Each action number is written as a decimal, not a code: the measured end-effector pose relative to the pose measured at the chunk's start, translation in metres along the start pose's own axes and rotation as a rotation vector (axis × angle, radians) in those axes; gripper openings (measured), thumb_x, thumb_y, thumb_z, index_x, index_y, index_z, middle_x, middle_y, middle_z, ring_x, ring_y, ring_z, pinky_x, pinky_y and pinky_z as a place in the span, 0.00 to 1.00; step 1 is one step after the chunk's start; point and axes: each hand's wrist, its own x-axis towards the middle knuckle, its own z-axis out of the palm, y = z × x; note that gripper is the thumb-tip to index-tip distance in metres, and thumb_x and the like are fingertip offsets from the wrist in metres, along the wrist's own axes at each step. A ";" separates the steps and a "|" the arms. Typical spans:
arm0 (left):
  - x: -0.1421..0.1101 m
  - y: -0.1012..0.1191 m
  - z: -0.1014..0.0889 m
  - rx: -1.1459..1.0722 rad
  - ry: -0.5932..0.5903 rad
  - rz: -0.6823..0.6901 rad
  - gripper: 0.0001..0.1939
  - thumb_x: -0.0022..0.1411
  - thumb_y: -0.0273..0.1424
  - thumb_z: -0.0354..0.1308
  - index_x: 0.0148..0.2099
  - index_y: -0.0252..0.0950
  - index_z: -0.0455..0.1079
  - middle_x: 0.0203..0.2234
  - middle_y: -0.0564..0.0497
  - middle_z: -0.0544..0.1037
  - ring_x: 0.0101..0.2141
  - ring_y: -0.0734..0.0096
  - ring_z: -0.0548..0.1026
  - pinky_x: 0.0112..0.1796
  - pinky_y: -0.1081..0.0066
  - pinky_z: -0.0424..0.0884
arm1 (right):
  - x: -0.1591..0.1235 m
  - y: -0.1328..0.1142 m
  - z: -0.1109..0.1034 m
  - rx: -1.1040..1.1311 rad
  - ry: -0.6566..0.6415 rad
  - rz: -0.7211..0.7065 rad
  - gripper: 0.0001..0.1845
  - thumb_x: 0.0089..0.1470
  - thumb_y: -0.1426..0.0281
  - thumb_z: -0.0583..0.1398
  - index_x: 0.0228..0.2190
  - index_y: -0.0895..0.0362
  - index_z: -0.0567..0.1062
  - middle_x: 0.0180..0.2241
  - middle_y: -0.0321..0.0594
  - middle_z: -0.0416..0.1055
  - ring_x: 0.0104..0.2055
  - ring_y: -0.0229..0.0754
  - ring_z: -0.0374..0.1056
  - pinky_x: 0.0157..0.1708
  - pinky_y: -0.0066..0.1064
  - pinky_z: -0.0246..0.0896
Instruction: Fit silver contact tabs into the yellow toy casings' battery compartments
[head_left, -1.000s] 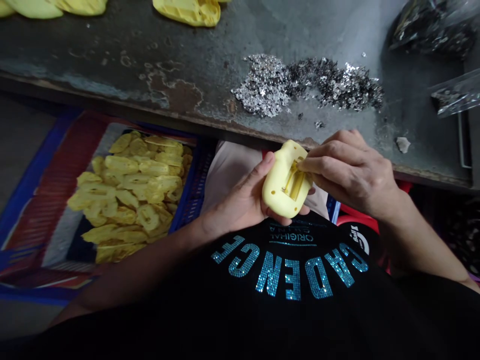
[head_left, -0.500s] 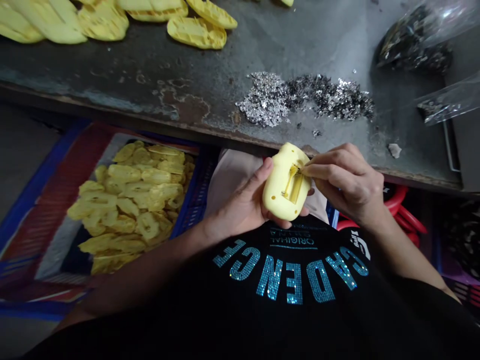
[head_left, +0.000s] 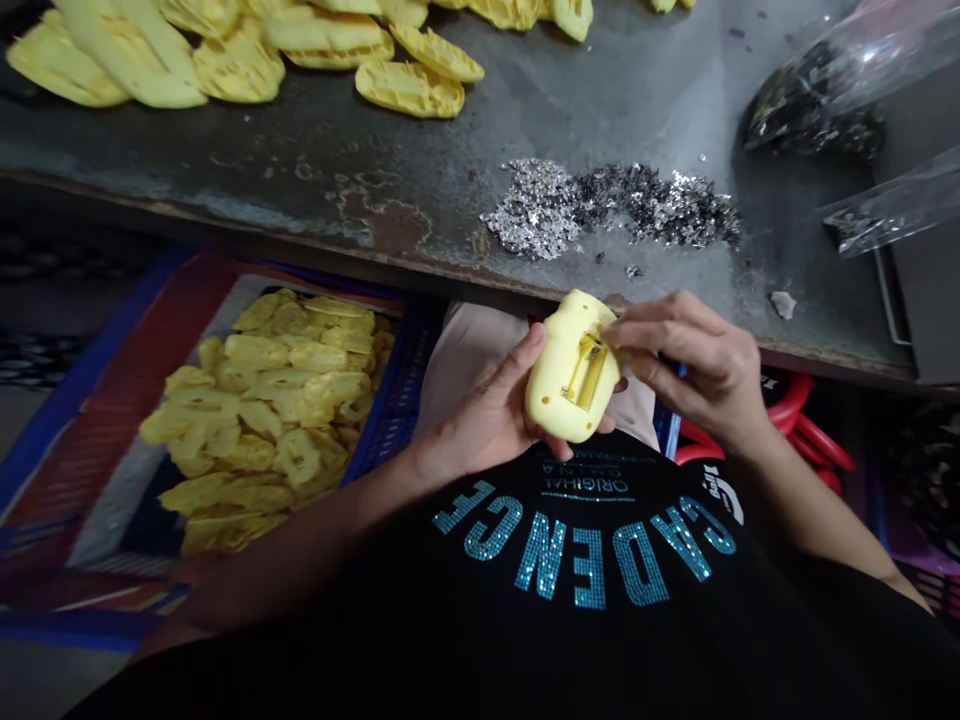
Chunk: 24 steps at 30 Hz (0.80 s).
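Observation:
My left hand (head_left: 499,405) is wrapped round a yellow plastic shell (head_left: 553,385), gripping it by its left side and from beneath. The shell is rounded, with a long slot that looks like a battery compartment and small holes near its ends. Metal contacts show inside the slot. Over the slot's upper right edge my right hand (head_left: 686,355) is bent, fingers drawn together and slightly blurred; whatever its fingertips may hold is hidden. Just beyond, on the table, lie a heap of silvery metal pieces (head_left: 536,210) and a darker heap of metal pieces (head_left: 667,205).
Yellow shell halves (head_left: 412,88) lie along the far left of the metal table (head_left: 315,150). Below, a blue crate (head_left: 382,400) holds many yellow parts (head_left: 262,400). Clear bags (head_left: 825,110) with dark metal pieces sit at the right. Red rings (head_left: 795,410) are under the table's right side.
My right hand has drawn slightly up and back from the slot, its fingers now blurred. The shell stays in my left hand. The view has shifted slightly, showing more yellow parts at the top.

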 end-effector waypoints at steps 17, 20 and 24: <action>-0.011 -0.001 0.005 0.332 0.183 0.227 0.39 0.70 0.48 0.83 0.76 0.43 0.79 0.55 0.42 0.92 0.50 0.56 0.90 0.48 0.68 0.85 | 0.009 0.022 0.019 0.165 -0.079 0.244 0.25 0.68 0.58 0.73 0.61 0.53 0.79 0.51 0.43 0.81 0.42 0.45 0.80 0.41 0.38 0.83; -0.017 0.001 0.002 0.384 0.194 0.167 0.33 0.68 0.45 0.84 0.71 0.41 0.86 0.51 0.43 0.92 0.46 0.59 0.88 0.44 0.71 0.83 | -0.010 0.023 0.034 0.169 0.099 0.250 0.24 0.68 0.58 0.74 0.60 0.50 0.78 0.48 0.40 0.80 0.41 0.45 0.81 0.39 0.37 0.84; -0.016 0.001 -0.005 0.437 0.211 0.082 0.28 0.72 0.41 0.82 0.71 0.44 0.88 0.40 0.48 0.90 0.30 0.73 0.78 0.31 0.76 0.73 | -0.028 0.024 0.045 0.039 0.281 0.187 0.29 0.66 0.63 0.73 0.64 0.47 0.78 0.53 0.45 0.83 0.48 0.51 0.81 0.40 0.42 0.85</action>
